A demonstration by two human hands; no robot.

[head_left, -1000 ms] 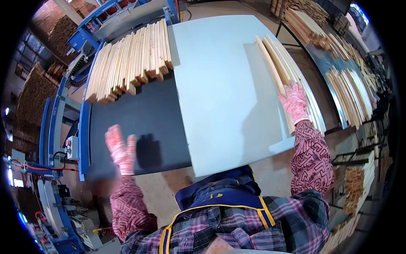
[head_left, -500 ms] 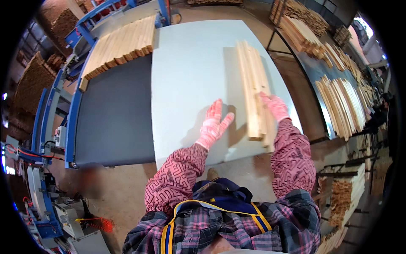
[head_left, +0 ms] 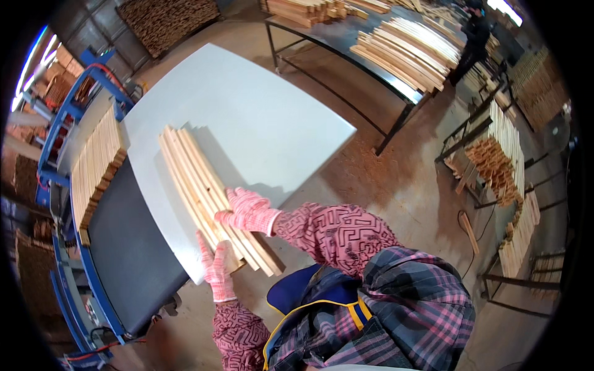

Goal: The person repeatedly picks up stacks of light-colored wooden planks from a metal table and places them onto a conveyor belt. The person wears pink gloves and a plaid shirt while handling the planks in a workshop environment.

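A bundle of pale wooden strips (head_left: 193, 185) lies on a smooth, whitish table (head_left: 260, 111), in front of the person. The strips are side by side, their long axis slanting from upper left to lower right. The far ends point up and left across the table; the near ends point down and right toward the person, staggered, with some reaching past the table's near edge.

The right hand (head_left: 249, 209), in a pink-and-white glove, lies on the bundle's right side, thumb and fingers spread over the strips; whether it grips them, I cannot tell. The left hand (head_left: 215, 264), gloved alike, is at the near end on the left side, its thumb and forefinger apart against the wood.

Left of the table, a dark belt (head_left: 133, 247) carries a slanting row of strips (head_left: 98, 170) at its far end, beside a blue machine frame (head_left: 97, 290).

Beyond, at upper right, a metal-topped table (head_left: 340, 31) bears more strips (head_left: 405, 54); a person in dark clothes (head_left: 475, 34) stands near it. At far right, a rack holds stacked strips (head_left: 500, 164).
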